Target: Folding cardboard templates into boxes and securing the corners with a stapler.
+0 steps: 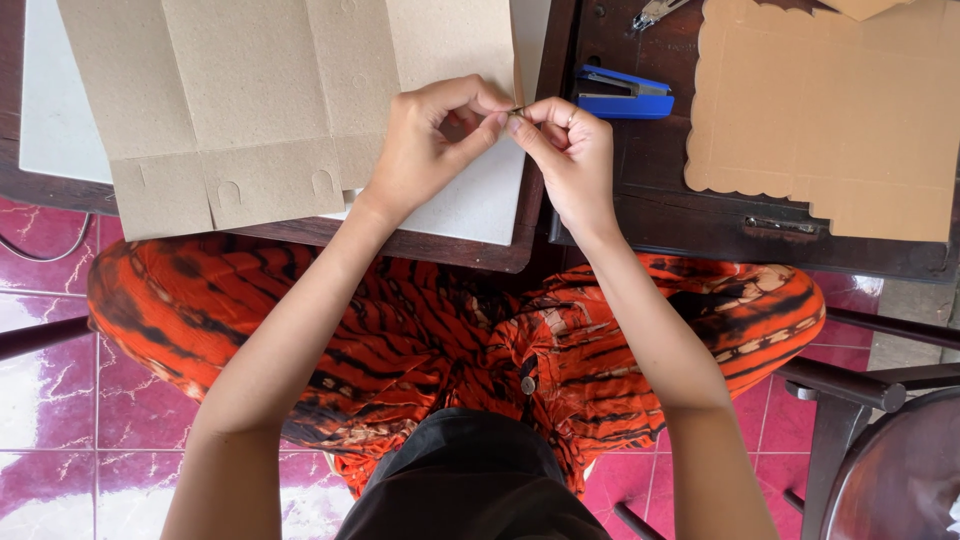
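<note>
Staples (pixel 517 112), a tiny strip, sit pinched between my left hand (pixel 425 150) and right hand (pixel 570 150), fingertips narrowed on it. I judge loading unfinished: the blue stapler (pixel 625 95) lies untouched just right, the box cardboard (pixel 270 100) flat, unfolded.

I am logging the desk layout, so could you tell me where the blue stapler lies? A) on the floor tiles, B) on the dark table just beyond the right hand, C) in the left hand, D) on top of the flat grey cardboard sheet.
B: the blue stapler rests on the dark table, just beyond the right hand, with nothing gripping it.
</note>
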